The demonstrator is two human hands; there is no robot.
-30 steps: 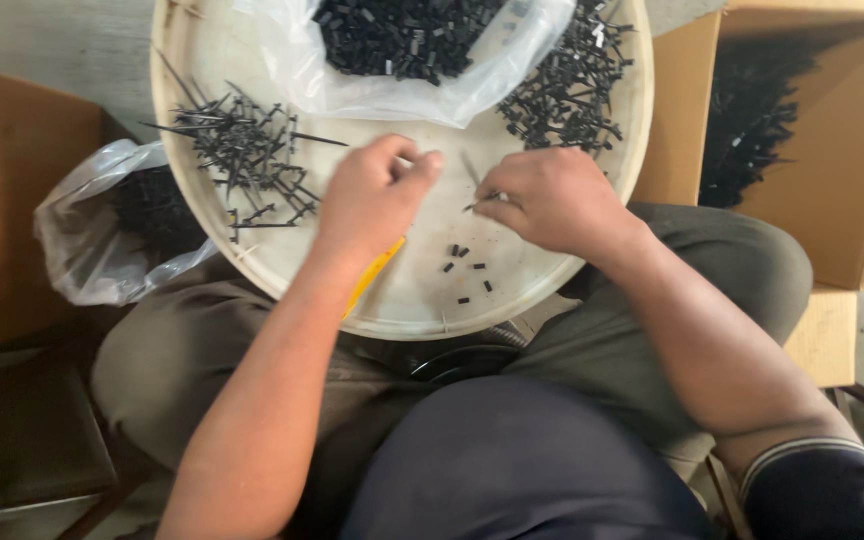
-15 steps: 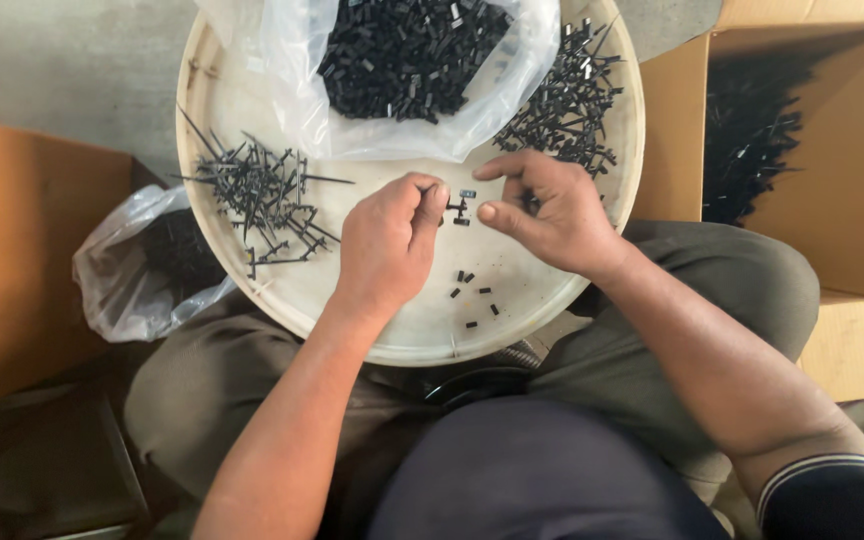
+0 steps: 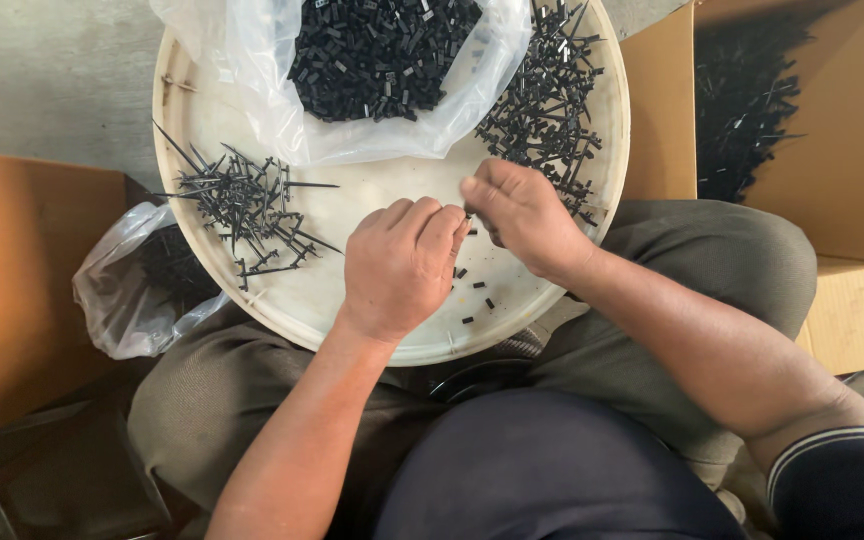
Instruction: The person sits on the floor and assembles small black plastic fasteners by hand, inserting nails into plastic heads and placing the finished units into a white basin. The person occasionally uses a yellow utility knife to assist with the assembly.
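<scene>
Round white tray (image 3: 252, 300) sits on the lap. A few small black bits (image 3: 477, 290) lie loose on it just under the hands. Left hand (image 3: 402, 265) is curled, fingertips pinched; right hand (image 3: 522, 215) pinched too, meeting it over a tiny black part I can't really make out. Spiky pins (image 3: 242, 210) left, another pile (image 3: 547, 110) right, a clear bag (image 3: 382, 60) of black pieces at the far rim.

- Tray (image 3: 592, 90): matt cream, scuffed, probably plastic.
- Bag (image 3: 252, 90): thin clear glossy plastic film.
- Pins (image 3: 242, 205): matt black.
- Boxes (image 3: 852, 180): brown matt cardboard.
- Trousers (image 3: 712, 260): matt woven cloth.
</scene>
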